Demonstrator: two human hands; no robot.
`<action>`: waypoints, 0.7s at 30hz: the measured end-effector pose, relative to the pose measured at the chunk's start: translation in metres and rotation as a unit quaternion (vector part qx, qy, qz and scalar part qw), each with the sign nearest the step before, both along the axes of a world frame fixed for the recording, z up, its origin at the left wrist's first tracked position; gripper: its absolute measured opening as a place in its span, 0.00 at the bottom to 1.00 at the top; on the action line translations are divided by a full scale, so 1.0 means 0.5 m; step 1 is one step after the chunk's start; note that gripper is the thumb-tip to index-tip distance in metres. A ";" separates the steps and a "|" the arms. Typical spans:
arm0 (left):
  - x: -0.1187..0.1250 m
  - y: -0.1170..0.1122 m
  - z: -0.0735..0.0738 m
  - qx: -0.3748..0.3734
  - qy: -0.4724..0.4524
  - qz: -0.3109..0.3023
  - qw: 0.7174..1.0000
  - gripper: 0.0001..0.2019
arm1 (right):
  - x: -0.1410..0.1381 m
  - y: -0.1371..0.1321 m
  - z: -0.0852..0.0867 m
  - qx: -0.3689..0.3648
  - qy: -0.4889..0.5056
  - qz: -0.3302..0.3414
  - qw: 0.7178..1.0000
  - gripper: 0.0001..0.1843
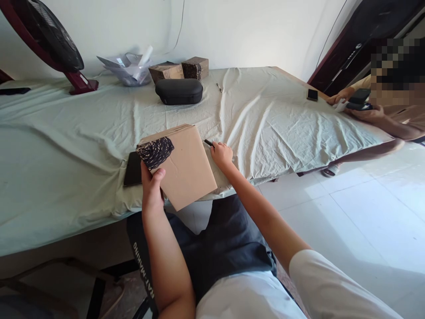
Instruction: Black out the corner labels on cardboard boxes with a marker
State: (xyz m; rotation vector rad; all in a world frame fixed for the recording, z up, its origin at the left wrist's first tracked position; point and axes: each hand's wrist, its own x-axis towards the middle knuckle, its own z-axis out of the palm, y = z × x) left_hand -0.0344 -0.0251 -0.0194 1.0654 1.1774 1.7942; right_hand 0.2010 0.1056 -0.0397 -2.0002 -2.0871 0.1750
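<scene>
A brown cardboard box is tilted at the table's front edge, with dense black scribble over its upper left corner. My left hand grips the box by its left side, thumb on the front face and the other fingers mostly hidden behind it. Just right of the box, my right hand is closed around a black marker, whose dark end points up and left, apart from the cardboard. A flat dark object lies on the cloth, partly behind my left hand.
A pale green cloth covers the table. Toward the wall are a black case, two small cardboard boxes, a clear plastic bowl and a fan. At right, a phone lies near a seated person's hands.
</scene>
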 end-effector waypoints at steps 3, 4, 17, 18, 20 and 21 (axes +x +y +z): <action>0.000 0.000 0.002 -0.006 0.007 -0.007 1.000 0.39 | -0.001 -0.002 0.007 -0.012 -0.006 0.009 1.000 0.24; 0.000 0.000 0.002 -0.007 0.007 -0.007 1.000 0.40 | 0.000 0.000 0.012 -0.021 -0.007 0.012 1.000 0.24; 0.003 0.005 0.003 -0.005 0.014 -0.018 1.000 0.43 | 0.108 -0.032 0.112 -0.138 0.077 0.017 0.987 0.25; 0.004 0.007 0.003 -0.003 0.013 -0.017 1.000 0.44 | 0.116 -0.040 0.119 -0.141 0.123 0.019 0.982 0.28; 0.006 0.011 0.003 0.002 0.013 -0.010 1.000 0.45 | 0.127 -0.054 0.139 -0.146 0.290 0.026 0.945 0.26; 0.007 0.012 0.004 0.006 0.016 -0.005 1.000 0.46 | 0.130 -0.061 0.151 -0.147 0.397 0.036 0.905 0.24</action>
